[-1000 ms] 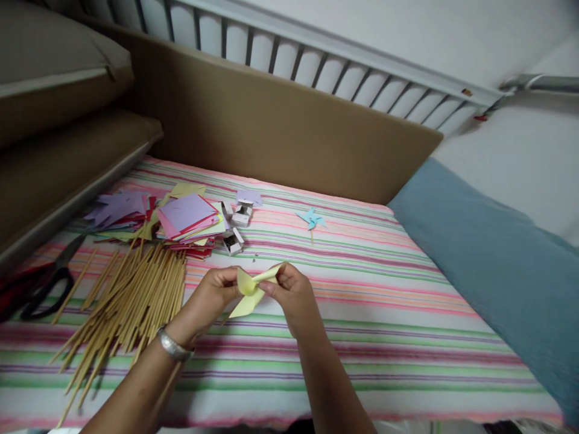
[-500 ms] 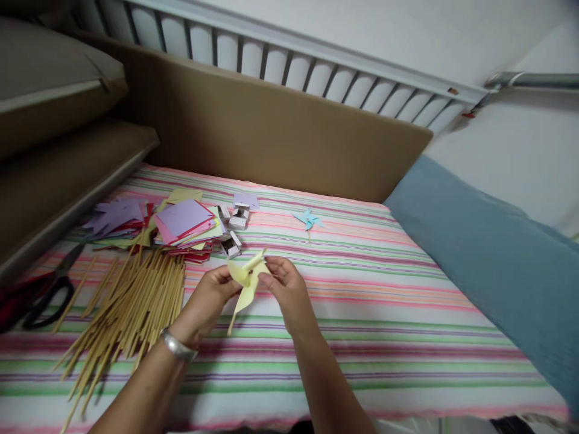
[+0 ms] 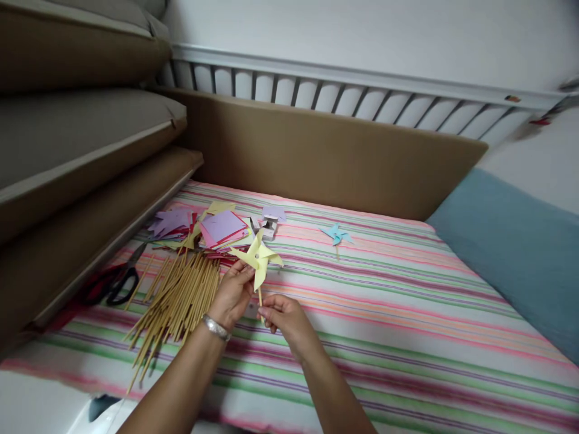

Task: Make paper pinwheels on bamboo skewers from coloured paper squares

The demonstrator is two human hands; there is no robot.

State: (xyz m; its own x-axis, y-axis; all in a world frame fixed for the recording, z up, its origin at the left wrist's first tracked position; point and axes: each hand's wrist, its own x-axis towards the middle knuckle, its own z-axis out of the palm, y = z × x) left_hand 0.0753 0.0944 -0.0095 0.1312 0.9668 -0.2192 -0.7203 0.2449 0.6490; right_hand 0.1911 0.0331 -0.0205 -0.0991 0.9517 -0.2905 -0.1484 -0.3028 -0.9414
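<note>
A pale yellow paper pinwheel (image 3: 261, 260) on a thin wooden stick is held upright, its curled blades facing me. My left hand (image 3: 233, 295), with a silver bracelet at the wrist, is closed at the pinwheel's lower left blade; some of its fingers are hidden behind the paper. Lower down, my right hand (image 3: 284, 318) pinches the stick between thumb and fingers. A finished blue pinwheel (image 3: 336, 234) lies on the striped cloth (image 3: 407, 313) farther back to the right. Just left of my left hand spreads a pile of wooden sticks (image 3: 181, 298).
Colored paper squares (image 3: 221, 228) and purple cut pieces (image 3: 170, 223) lie behind the sticks, beside small open boxes (image 3: 270, 226). Dark-handled scissors (image 3: 122, 283) rest at the left. Stacked cushions (image 3: 90, 138) rise on the left; a brown board (image 3: 316, 157) stands at the back.
The pinwheel has turned from tilted to upright and face-on. My right hand has moved from its blades down to the stick. The camera view has swung left.
</note>
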